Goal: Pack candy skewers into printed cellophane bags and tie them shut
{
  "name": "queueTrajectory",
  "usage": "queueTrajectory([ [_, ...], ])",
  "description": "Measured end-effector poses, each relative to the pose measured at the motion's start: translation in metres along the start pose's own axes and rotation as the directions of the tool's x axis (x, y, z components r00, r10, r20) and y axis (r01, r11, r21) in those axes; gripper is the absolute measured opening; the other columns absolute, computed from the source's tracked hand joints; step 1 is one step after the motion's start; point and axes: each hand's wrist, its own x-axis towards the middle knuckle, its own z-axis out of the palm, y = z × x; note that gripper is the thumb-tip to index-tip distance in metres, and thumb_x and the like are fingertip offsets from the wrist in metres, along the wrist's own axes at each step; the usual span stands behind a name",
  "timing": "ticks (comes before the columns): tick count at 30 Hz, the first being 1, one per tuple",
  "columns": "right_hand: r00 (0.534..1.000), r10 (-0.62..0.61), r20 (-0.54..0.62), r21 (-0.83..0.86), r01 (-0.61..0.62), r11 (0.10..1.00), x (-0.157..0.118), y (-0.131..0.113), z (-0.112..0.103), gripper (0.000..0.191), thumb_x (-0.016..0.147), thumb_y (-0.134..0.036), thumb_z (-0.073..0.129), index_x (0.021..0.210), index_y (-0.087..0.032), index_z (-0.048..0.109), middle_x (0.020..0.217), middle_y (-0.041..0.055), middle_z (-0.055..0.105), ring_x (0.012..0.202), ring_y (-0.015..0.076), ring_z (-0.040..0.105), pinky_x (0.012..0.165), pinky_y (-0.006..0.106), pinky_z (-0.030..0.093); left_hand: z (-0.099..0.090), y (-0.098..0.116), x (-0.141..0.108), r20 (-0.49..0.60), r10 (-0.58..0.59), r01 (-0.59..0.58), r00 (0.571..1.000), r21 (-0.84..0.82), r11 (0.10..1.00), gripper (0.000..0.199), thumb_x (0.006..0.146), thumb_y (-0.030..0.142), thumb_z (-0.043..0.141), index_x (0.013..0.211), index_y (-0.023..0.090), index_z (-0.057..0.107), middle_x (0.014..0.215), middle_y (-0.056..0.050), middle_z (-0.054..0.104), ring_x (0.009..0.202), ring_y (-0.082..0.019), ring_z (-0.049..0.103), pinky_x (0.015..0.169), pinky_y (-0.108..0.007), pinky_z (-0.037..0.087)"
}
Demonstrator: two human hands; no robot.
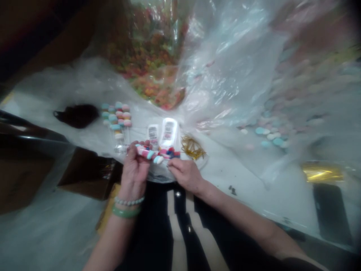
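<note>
Candy pieces [148, 152], smooth ovals in pink, white, teal and dark blue, form a short row pinched between the left hand [134, 169] and the right hand [184, 175]. The left fingers curl closed around one end, and the right fingertips press on the other. Just beyond the grip stand two clear packets [168, 132] with white barcoded labels. To its right lies a wiry tangle of gold twist ties [193, 147]. Past the left hand, a cluster of pastel candies [115, 118] sits on crinkled plastic sheeting [70, 84]. Far ahead bulges a clear bag of orange-green candy [146, 52]. A beaded bracelet [129, 201] and a smooth green bangle [126, 211] circle the left wrist below the grip.
</note>
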Motion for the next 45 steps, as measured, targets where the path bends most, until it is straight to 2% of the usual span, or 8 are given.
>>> queueTrajectory([
  [7,0.999,-0.045,-0.022,-0.025,0.044,0.999,-0.003,0.001,0.005,0.015,0.093,-0.021,0.054,0.092,-0.021,0.069,0.085,0.0014,0.071,0.077,0.0155,0.064,0.069,0.024,0.04,0.001,-0.002,0.0,-0.056,0.027,-0.027,0.998,-0.003,1.0,0.018,0.092,0.018,0.063,0.074,0.018,0.064,0.077,0.0,0.068,0.084,-0.016,0.071,0.086,-0.032,0.059],
  [15,0.998,0.063,-0.014,0.128,-0.061,0.99,0.001,0.006,0.004,0.013,0.09,-0.02,0.056,0.09,-0.021,0.069,0.08,0.0001,0.069,0.076,0.0151,0.063,0.071,0.024,0.042,-0.003,-0.007,-0.004,0.17,0.013,-0.038,0.985,0.144,0.989,0.023,0.071,0.027,0.086,0.08,0.016,0.067,0.076,-0.002,0.069,0.076,-0.019,0.069,0.076,-0.033,0.061],
  [18,0.996,0.09,-0.002,0.158,-0.088,0.984,0.002,0.007,0.002,0.013,0.089,-0.02,0.056,0.088,-0.021,0.069,0.075,-0.0009,0.067,0.072,0.0148,0.062,0.069,0.024,0.041,-0.002,-0.006,-0.004,0.135,-0.049,0.026,0.99,0.167,0.986,0.022,0.074,0.026,0.084,0.079,0.015,0.065,0.075,-0.003,0.068,0.074,-0.021,0.07,0.07,-0.033,0.061],
  [24,0.995,0.098,-0.007,0.132,-0.096,0.987,0.002,0.013,-0.004,0.013,0.089,-0.021,0.057,0.087,-0.021,0.069,0.073,-0.0006,0.067,0.071,0.0159,0.063,0.069,0.025,0.042,-0.008,0.007,0.0,-0.022,-0.162,0.163,0.987,0.229,0.96,0.016,0.084,0.016,0.071,0.072,0.012,0.063,0.061,-0.001,0.063,0.05,-0.011,0.06,0.045,-0.018,0.051],
  [34,0.998,0.057,-0.027,-0.088,-0.059,0.994,0.001,0.006,-0.002,0.015,0.091,-0.024,0.056,0.092,-0.022,0.07,0.088,0.0037,0.073,0.083,0.0206,0.067,0.074,0.028,0.043,-0.012,0.011,-0.014,0.11,-0.139,0.092,0.984,0.35,0.932,0.028,0.064,0.021,0.089,0.076,0.01,0.066,0.066,-0.002,0.066,0.06,-0.015,0.064,0.062,-0.028,0.061],
  [38,0.999,0.046,-0.024,0.079,-0.044,0.996,-0.001,-0.002,-0.001,0.013,0.089,-0.023,0.056,0.086,-0.021,0.069,0.079,0.0018,0.07,0.075,0.0179,0.064,0.071,0.027,0.042,-0.013,0.011,-0.013,0.107,-0.209,0.178,0.972,0.244,0.953,0.021,0.084,0.025,0.075,0.072,0.01,0.064,0.062,-0.002,0.063,0.053,-0.011,0.058,0.051,-0.021,0.055],
  [42,0.989,0.133,0.059,0.381,-0.145,0.913,-0.002,-0.008,-0.006,0.014,0.086,-0.023,0.056,0.074,-0.02,0.063,0.054,-0.0043,0.056,0.054,0.0129,0.053,0.062,0.024,0.04,-0.014,0.014,-0.011,0.041,-0.261,0.252,0.964,0.159,0.955,0.031,0.099,0.026,0.051,0.077,0.01,0.065,0.072,-0.008,0.068,0.066,-0.018,0.066,0.065,-0.033,0.061],
  [45,0.969,0.188,0.158,0.517,-0.243,0.821,-0.002,-0.013,-0.008,0.013,0.083,-0.023,0.057,0.07,-0.019,0.061,0.047,-0.0067,0.05,0.046,0.0108,0.046,0.055,0.023,0.037,-0.016,0.016,-0.011,0.005,-0.207,0.205,0.978,0.126,0.971,0.029,0.1,0.019,0.048,0.078,0.009,0.064,0.078,-0.01,0.069,0.073,-0.019,0.069,0.071,-0.033,0.061],
])
